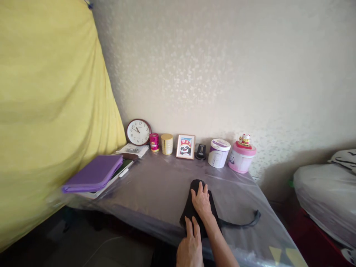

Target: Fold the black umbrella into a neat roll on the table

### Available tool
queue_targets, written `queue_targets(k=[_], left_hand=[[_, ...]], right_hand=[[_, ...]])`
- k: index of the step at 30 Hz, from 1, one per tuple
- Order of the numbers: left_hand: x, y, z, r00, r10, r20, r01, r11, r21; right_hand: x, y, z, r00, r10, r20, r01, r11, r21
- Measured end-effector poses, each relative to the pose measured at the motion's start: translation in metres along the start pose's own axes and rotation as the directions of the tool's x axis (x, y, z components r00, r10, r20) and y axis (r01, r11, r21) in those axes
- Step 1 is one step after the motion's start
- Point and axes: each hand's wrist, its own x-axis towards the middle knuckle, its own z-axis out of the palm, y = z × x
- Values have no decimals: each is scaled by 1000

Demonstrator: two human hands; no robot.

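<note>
A folded black apron (188, 208) lies on the table near its front edge, narrow at the far end and wider toward me. One of its straps (239, 225) trails off to the right and curls up at the tip. My right hand (201, 201) rests palm down on the upper part of the cloth, fingers spread. Closer to me, my left hand (191, 246) touches the near left part with its fingers stretched out. My hands and right forearm hide some of the cloth.
Along the wall stand a clock (138, 132), a pink can (154, 142), a yellow-lidded can (167, 144), a picture frame (185, 147), a black device (200, 152), a white tub (219, 153) and a pink tub (241, 158) with a cat figurine (244, 141). A purple folder (94, 173) lies left on the plastic-covered table (150, 189).
</note>
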Motion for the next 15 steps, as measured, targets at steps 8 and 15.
queue_targets(k=[8, 15], left_hand=[[-7, -56, 17, 998, 53, -28, -50, 470, -881], [-6, -37, 37, 842, 433, 322, 452, -239, -860]], right_hand=[[-4, -11, -10, 994, 64, 84, -56, 994, -96], [-2, 6, 4, 999, 44, 12, -45, 992, 121]])
